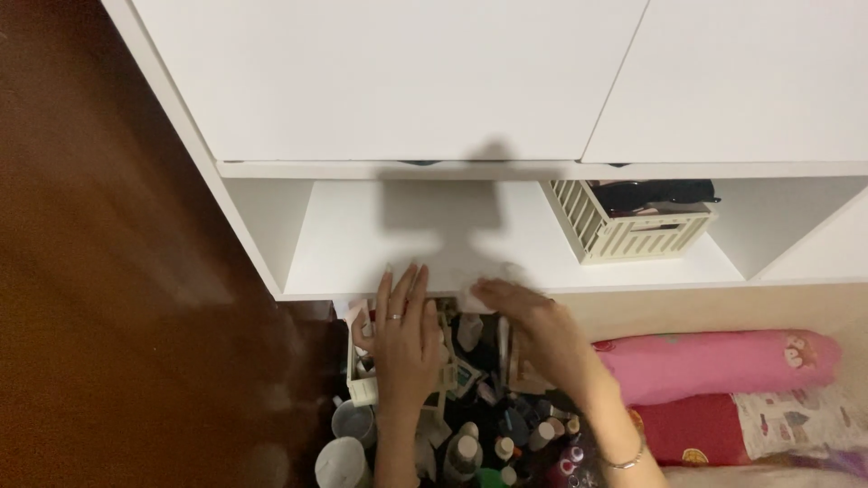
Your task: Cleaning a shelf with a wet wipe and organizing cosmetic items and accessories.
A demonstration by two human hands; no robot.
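Both hands are at the front edge of the white shelf. The left hand lies flat, fingers together, over a small crate below the shelf. The right hand presses a white cloth on the edge, fingers together. Wiping seems underway; next needs a steady sweep.

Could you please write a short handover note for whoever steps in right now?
Left hand: flat, fingers spread, at the front edge of the white shelf, over a cream crate of small items.
Right hand: on a white cloth or paper at the shelf edge; grip unclear.
A slatted cream crate stands on the shelf.
Bottles crowd below.
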